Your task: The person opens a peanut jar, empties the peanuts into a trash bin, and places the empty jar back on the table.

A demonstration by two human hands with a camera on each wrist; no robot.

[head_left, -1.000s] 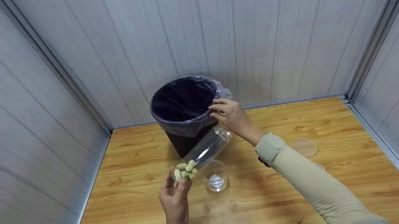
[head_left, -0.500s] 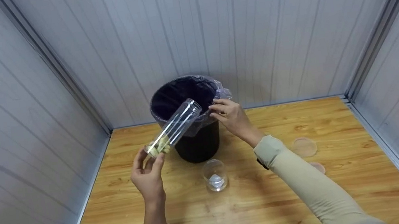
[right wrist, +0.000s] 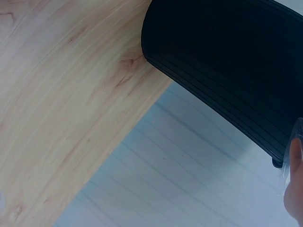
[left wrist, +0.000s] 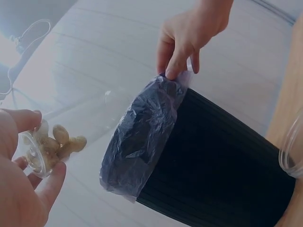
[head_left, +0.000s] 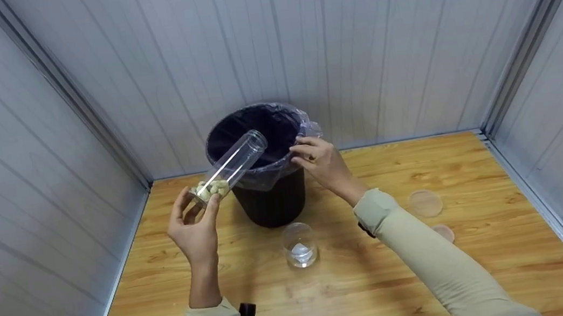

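Observation:
My left hand (head_left: 196,234) grips the base end of a tall clear jar (head_left: 238,161). The jar tilts, its mouth raised over the rim of a black trash can (head_left: 273,200) lined with a purple plastic bag (head_left: 262,178). Several unshelled peanuts (left wrist: 54,144) lie in the jar's bottom, close to the fingers. At the can's right rim, my right hand (head_left: 323,166) pinches the edge of the bag, as the left wrist view also shows. Only a fingertip of that hand (right wrist: 296,184) appears in the right wrist view.
A clear round cup (head_left: 299,245) with something whitish at its bottom stands in front of the can. Two translucent round lids, a larger one (head_left: 425,203) and a smaller one (head_left: 444,233), lie to the right. Panel walls enclose the wooden tabletop (head_left: 364,288).
My left hand has carried the jar up and to the left, from in front of the can to over its rim. The right hand stays at the bag's edge.

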